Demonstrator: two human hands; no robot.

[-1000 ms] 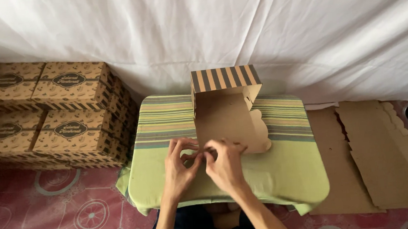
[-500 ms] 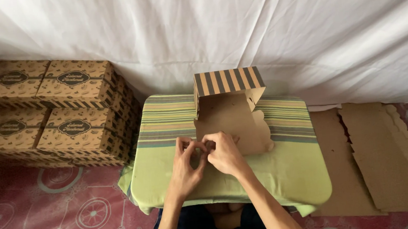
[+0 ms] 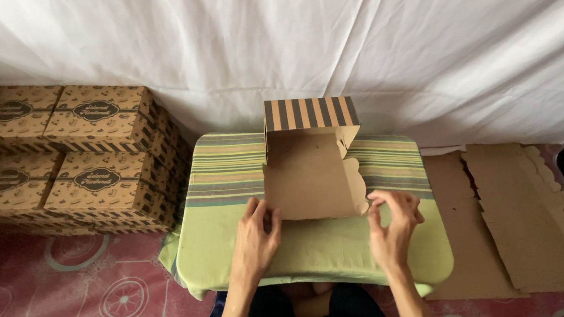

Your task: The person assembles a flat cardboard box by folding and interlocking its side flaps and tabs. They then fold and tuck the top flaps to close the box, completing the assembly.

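While our left hand [image 3: 256, 233] and right hand [image 3: 392, 222] pinched the near corners of the cardboard box [image 3: 312, 169], we judged even, square creases mattered most.

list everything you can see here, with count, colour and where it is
half-folded box: one, brown card with a striped back flap, on the small table
small table: one, under a green striped cloth, centre
finished boxes: a stack, count unclear, brown with dark ovals, on the left
flat card blanks: several, plain brown, on the floor at right
sheet: one, white, hanging behind
floor mat: one, pink patterned
left hand: at the box's near left corner
right hand: at its near right corner
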